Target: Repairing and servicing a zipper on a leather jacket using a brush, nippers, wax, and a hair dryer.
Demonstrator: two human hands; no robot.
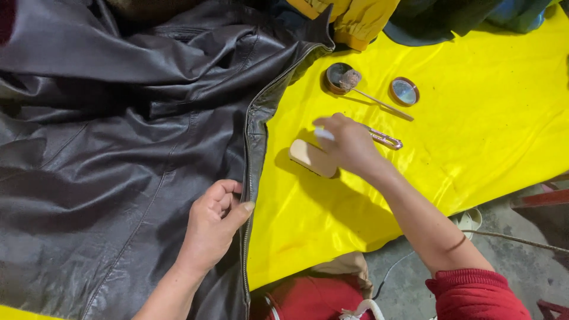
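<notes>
A dark brown leather jacket (118, 136) lies spread over a yellow sheet (486, 136). My left hand (213, 222) grips the jacket's front edge beside its zipper (249, 154), thumb on top. My right hand (349, 142) hovers over the sheet to the right of the zipper, its fingers closed on a small white thing; what it is I cannot tell. Just under that hand lies a pale wooden brush (311, 158). A thin metal tool (385, 140) lies just beyond the hand.
A small open round tin (336, 76) holds a dauber on a thin stick (379, 104); its lid (404, 91) lies to the right. Yellow and dark garments (355, 18) are heaped at the top. Grey floor (521, 261) lies past the sheet's edge at lower right.
</notes>
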